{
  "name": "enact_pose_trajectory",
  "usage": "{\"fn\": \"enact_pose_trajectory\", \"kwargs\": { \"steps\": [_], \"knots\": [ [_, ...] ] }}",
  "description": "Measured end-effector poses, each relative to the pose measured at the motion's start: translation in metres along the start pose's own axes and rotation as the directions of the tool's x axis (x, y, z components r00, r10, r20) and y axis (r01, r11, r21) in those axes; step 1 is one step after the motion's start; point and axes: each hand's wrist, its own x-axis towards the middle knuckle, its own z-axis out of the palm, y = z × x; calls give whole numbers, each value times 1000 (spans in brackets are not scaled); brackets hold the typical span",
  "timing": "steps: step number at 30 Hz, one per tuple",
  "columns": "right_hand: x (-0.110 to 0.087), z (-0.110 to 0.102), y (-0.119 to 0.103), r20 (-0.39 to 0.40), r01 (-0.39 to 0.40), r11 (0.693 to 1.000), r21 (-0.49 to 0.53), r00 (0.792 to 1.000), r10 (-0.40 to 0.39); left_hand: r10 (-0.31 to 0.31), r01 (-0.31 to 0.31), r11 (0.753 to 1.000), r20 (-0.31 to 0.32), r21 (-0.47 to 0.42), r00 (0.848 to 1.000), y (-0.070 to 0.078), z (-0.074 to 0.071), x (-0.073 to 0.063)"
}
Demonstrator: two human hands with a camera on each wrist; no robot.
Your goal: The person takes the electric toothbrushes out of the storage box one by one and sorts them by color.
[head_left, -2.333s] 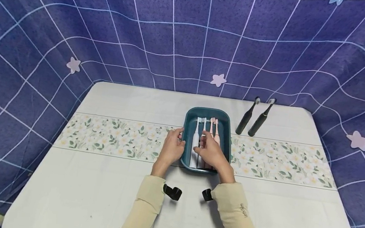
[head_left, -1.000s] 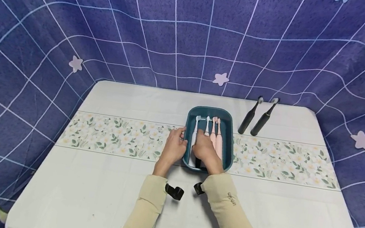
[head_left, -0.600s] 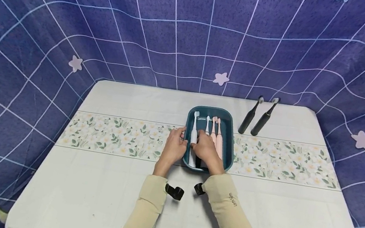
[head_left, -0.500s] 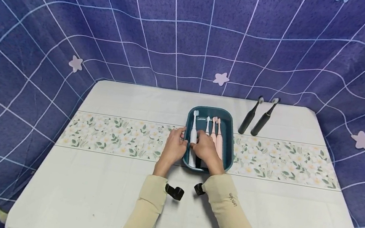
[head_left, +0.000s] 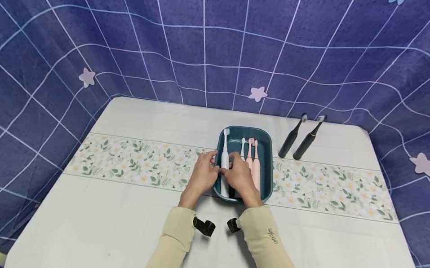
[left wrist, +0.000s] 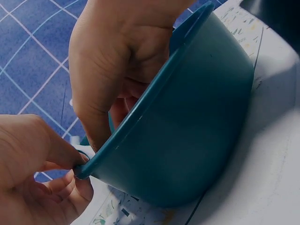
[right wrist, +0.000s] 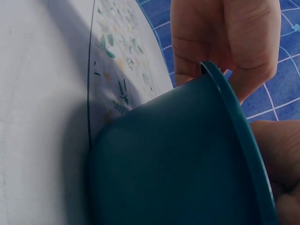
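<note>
A teal bin (head_left: pixel 270 182) sits on the table with electric toothbrushes lying in it. Its left rim is pinched between the thumb and fingers of my left hand (head_left: pixel 202 175), as the left wrist view shows at the bin wall (left wrist: pixel 178 131). Reaching inside, my right hand (head_left: pixel 240 176) holds a white electric toothbrush (head_left: pixel 225 157) along the left wall, thumb across its handle; the other fingers are mostly hidden. Right of it lie a second white electric toothbrush (head_left: pixel 243 148), partly covered by that hand, and two pink ones, the outer pink electric toothbrush (head_left: pixel 256 169) showing more fully.
Two black electric toothbrushes, a left one (head_left: pixel 289 141) and a right one (head_left: pixel 305 145), are on the table right of the bin. A floral strip (head_left: pixel 126 161) crosses the white table (head_left: pixel 124 231). A blue gridded curtain (head_left: pixel 222 44) hangs behind and at both sides.
The right hand has gone deeper into the bin and leftward. The left white toothbrush has shifted toward the left wall and upward in view. The left hand has stayed at the rim.
</note>
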Motion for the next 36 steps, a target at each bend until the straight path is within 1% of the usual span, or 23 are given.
{"fn": "enact_pose_trajectory", "kwargs": {
  "steps": [4,9,14,19,29,36],
  "knots": [
    [-2,1,0,-31,20,999,25,999,-20,5,-5,1000,-2,0,1000,-1,-1,0],
    [-4,-1,3,-114,51,997,55,993,-44,7,-7,1000,-13,-3,1000,-2,0,0],
    [-8,-9,2,-160,71,993,93,986,-55,-3,3,1000,-11,-10,1000,-1,1,0],
    [-11,-17,2,-210,114,987,117,974,-88,0,-1,1000,-12,-15,1000,-1,0,0],
    [-17,-34,0,-325,187,964,190,938,-118,3,-3,1000,-22,-6,1000,1,0,-1],
    [-21,-44,3,-399,276,931,237,902,-166,3,-3,1000,-18,-4,1000,2,0,-2]
  ]
}}
